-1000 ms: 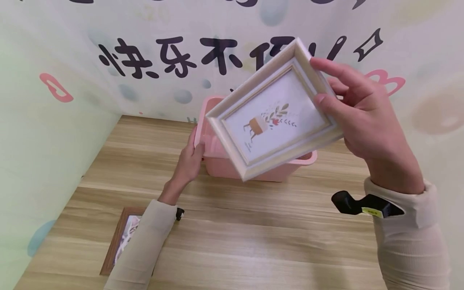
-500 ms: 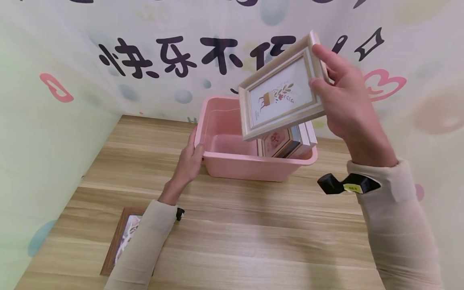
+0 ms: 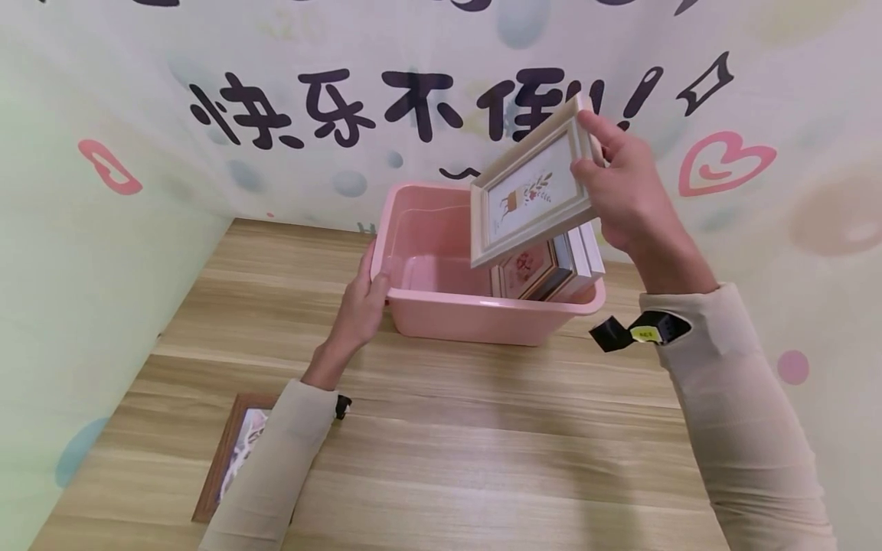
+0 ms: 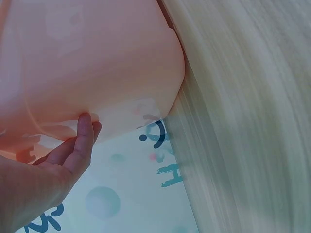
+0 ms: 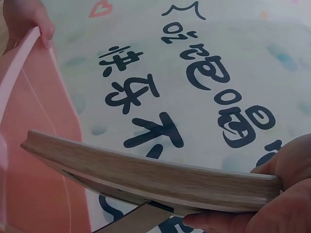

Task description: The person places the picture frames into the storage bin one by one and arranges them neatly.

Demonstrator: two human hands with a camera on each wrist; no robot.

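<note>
two hands are at work here: the left hand (image 3: 358, 306) grips the rim of a pink bin (image 3: 468, 321), while the right hand (image 3: 630, 187) pinches a cream picture frame (image 3: 530, 191) by one end, thumb on its front. that frame is tilted just left of the right hand, over the bin; below, several framed pictures (image 3: 527, 266) lean together inside. a second ago it hid them; the right hand has since come leftward, the left staying put. a brown frame (image 3: 223, 459) lies partly behind the left sleeve (image 3: 272, 451). only the right wrist view shows the cream one's wood-grained edge (image 5: 155, 177); the left wrist view adds fingers (image 4: 85, 128) touching the bin's outer wall.
</note>
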